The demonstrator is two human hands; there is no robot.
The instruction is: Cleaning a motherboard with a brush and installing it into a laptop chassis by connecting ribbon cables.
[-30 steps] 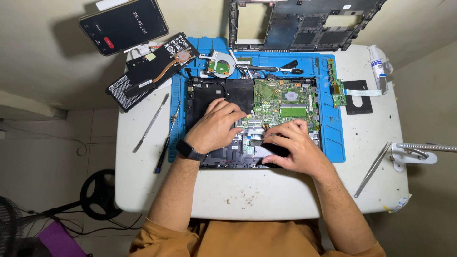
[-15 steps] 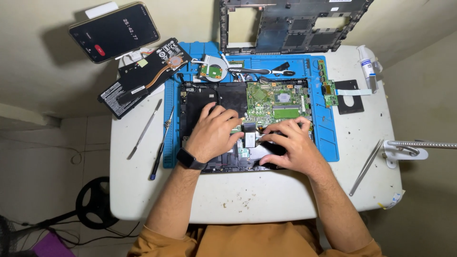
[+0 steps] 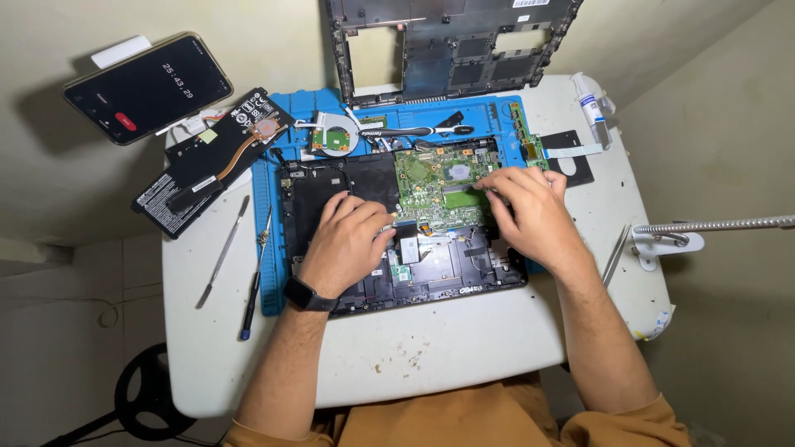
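Both hands, left hand (image 3: 348, 240) and right hand (image 3: 530, 211), rest open-fingered on the green motherboard (image 3: 439, 182), whose long axis runs from hand to hand.

A small white table (image 3: 464, 348) with rounded corners, its top scuffed and speckled near the front edge, stands pushed into the corner of a room with plain cream walls (image 3: 50, 190). Even overhead light falls across the surface, leaving soft shadows on the wall to the left. A flexible metal gooseneck arm (image 3: 720, 225) reaches in from the right, fixed to a white clamp base (image 3: 667, 242) at the table's edge. Below the table on the left, pale floor tiles (image 3: 74, 331) show faint grout lines, and a black round stand base (image 3: 153, 397) with a thin leg rests on them.
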